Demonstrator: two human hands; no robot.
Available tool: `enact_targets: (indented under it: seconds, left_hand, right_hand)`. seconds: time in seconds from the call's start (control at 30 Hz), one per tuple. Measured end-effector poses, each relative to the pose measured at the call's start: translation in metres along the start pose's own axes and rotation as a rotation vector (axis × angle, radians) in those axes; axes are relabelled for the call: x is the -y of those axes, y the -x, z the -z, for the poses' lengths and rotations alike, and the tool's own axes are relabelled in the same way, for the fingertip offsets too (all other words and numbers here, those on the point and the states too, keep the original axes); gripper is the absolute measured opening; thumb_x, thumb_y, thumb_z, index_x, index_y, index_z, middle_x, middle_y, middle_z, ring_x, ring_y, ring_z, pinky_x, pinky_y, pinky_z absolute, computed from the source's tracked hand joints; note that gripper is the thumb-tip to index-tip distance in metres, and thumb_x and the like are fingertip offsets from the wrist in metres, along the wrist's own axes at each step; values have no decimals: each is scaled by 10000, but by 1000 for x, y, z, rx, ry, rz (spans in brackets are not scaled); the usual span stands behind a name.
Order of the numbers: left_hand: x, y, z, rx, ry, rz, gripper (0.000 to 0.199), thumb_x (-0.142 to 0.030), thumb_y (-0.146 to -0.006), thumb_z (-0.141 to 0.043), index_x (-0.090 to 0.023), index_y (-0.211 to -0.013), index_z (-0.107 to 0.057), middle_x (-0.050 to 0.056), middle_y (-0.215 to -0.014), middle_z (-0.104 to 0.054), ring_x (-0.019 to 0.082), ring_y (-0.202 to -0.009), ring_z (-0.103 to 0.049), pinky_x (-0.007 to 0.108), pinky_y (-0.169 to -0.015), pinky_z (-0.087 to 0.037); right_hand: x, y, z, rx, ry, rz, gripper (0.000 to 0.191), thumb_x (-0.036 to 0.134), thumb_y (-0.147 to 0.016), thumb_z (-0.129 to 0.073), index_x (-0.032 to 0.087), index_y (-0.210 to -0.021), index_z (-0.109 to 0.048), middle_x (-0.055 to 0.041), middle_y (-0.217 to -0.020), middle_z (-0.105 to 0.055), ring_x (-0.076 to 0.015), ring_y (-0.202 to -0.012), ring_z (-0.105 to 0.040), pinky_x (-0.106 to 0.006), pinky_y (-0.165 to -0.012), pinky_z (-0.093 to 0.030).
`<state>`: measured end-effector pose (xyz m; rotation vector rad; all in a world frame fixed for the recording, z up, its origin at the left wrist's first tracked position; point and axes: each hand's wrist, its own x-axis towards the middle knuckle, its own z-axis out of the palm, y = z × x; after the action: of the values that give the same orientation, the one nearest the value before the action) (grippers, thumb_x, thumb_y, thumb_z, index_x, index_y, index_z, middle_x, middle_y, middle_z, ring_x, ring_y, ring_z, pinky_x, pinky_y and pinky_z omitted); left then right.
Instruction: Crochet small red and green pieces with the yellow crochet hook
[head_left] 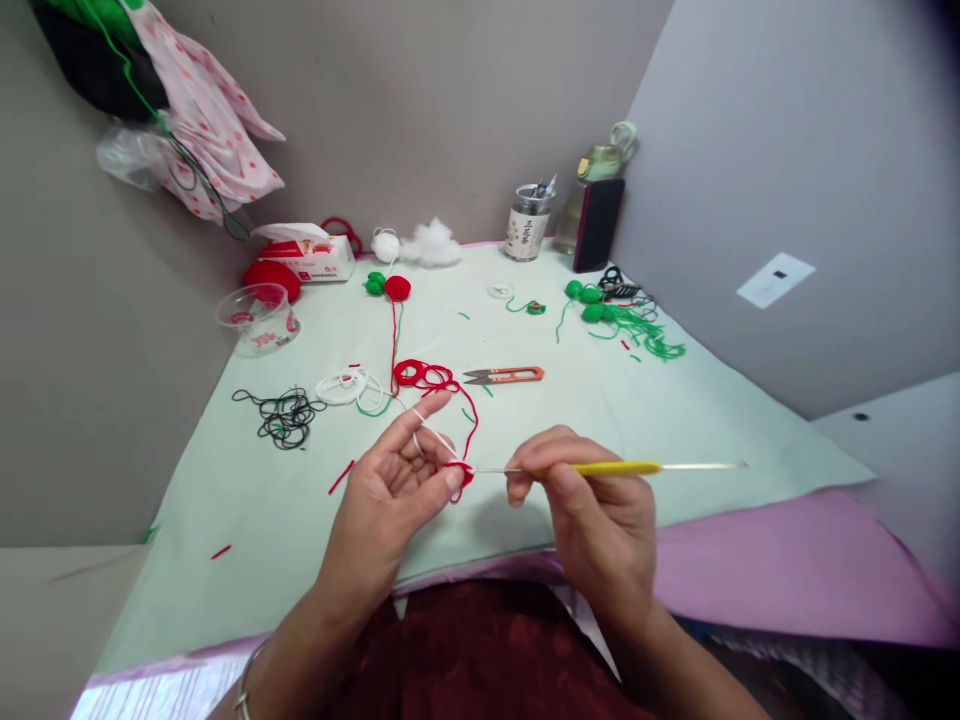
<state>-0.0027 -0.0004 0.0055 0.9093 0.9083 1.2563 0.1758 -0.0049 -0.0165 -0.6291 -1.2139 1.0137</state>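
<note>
Between thumb and fingers, my left hand [397, 490] pinches a small red crochet piece [466, 478]. White yarn [435, 432] runs over its raised index finger to that piece. My right hand [592, 510] grips a crochet hook [616, 468] by its yellow handle. One metal end of the hook reaches left to the red piece, while the other points right. Red yarn [474, 420] leads from the piece up to loose red loops [425, 375]. Just beyond my hands lie orange thread snips [517, 375]. A coil of white yarn [349, 386] rests left of the red loops.
Tangled black yarn [289, 418] lies at left, near a clear plastic tub [262, 325] and a tissue box [319, 258]. Green yarn pieces [630, 320] and black scissors [613, 280] are at right. Behind them stand a phone [600, 225], a bottle and a pen jar [529, 225]. White stuffing [433, 244] sits at the back.
</note>
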Motion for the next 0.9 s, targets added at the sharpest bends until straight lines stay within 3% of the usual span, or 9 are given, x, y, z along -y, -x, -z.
enact_targets:
  seconds: [0.2, 0.33, 0.47, 0.7, 0.9]
  left_hand:
    - [9, 2, -4, 34, 45, 102, 524, -249, -841, -897, -299, -1344, -761, -15, -891, -688, 123, -857, -665, 242, -878, -553]
    - [14, 2, -6, -3, 21, 69, 560, -266, -837, -909, -323, -1369, -747, -25, -887, -700, 116, -838, -654, 232, -860, -544]
    - [14, 2, -8, -18, 35, 61, 594, -271, -840, -909, -342, -1401, -724, -30, -857, -708, 116, -814, -654, 245, -862, -544]
    - [11, 1, -8, -51, 28, 82, 593, -281, -796, -939, -311, -1359, -755, -31, -831, -681, 112, -800, -617, 238, -841, -530]
    - [9, 0, -9, -71, 4, 84, 572, -266, -794, -934, -298, -1338, -759, -36, -828, -669, 105, -779, -597, 214, -781, -517]
  right_hand:
    - [-7, -5, -6, 51, 59, 15, 192, 243, -1061, -638, 280, -1060, -827, -42, -1023, -795, -179, -943, -706, -322, -791, -560]
    - [-5, -5, -10, 39, 117, 39, 193, 243, -1060, -637, 278, -1074, -826, -31, -987, -789, -153, -806, -695, -318, -752, -564]
    - [-6, -4, -10, 5, 150, 57, 179, 242, -1051, -652, 266, -1048, -829, -33, -944, -771, -159, -828, -695, -319, -767, -570]
    - [-10, -2, -7, -8, -71, -71, 214, 274, -1084, -597, 275, -1072, -811, -20, -957, -751, -127, -756, -721, -295, -722, -604]
    - [-5, -5, -6, -69, -97, -97, 203, 325, -1064, -629, 245, -1007, -807, -33, -950, -742, -146, -744, -723, -308, -688, -640]
